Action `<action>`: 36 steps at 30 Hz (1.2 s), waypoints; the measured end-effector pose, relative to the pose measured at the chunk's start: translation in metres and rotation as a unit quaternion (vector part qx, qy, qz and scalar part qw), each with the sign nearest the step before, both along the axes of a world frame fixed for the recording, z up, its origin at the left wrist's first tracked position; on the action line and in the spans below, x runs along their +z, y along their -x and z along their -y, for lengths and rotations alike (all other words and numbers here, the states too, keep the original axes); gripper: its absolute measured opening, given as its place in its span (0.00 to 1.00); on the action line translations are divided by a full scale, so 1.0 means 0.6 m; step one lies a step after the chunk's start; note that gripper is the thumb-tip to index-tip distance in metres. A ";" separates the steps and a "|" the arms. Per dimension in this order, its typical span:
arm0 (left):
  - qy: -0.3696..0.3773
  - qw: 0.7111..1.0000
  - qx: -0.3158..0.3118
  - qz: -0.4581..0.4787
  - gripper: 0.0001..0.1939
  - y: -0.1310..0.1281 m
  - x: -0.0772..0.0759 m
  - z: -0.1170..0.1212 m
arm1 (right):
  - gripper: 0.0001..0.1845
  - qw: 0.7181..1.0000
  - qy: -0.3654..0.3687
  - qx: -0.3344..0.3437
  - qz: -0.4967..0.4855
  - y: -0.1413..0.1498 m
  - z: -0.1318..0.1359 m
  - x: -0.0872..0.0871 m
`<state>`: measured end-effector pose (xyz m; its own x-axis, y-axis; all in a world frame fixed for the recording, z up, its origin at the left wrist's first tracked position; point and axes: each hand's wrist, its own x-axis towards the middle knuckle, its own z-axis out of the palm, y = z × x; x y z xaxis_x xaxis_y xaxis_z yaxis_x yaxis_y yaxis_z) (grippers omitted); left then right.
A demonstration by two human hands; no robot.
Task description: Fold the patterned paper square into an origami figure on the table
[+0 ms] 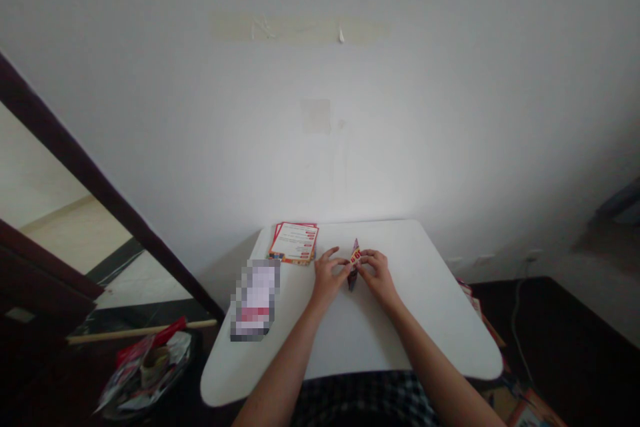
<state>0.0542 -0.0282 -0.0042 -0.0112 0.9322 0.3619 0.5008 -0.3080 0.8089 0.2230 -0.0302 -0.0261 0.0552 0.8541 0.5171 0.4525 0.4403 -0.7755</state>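
Observation:
A small piece of folded printed paper [355, 257], red and purple with yellow figures, stands on end above the white table [340, 337]. Its tip points up and away from me. My left hand [330, 273] pinches it from the left between thumb and forefinger, with the other fingers spread. From the right, my right hand [376, 272] grips the same paper with thumb and fingertips. Part of the paper is hidden behind the fingers.
Printed sheets [295, 241] are stacked at the table's back left. Nearer lies a pixelated, phone-shaped thing [256, 297]. The wall [320, 167] rises behind the table. A bin [150, 373] with wrappers stands on the floor at left; a cable [517, 320] hangs at right.

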 end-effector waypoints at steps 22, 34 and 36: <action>-0.009 0.999 -0.014 -0.036 0.06 -0.002 0.005 0.001 | 0.08 1.000 -0.014 0.002 0.004 -0.002 -0.004 -0.009; -0.026 0.998 -0.026 -0.052 0.05 0.002 -0.002 0.002 | 0.06 1.000 0.001 0.018 0.012 0.003 0.001 -0.002; -0.027 0.999 -0.022 -0.041 0.05 0.002 -0.002 0.000 | 0.07 1.000 -0.002 0.011 -0.001 0.003 0.002 -0.001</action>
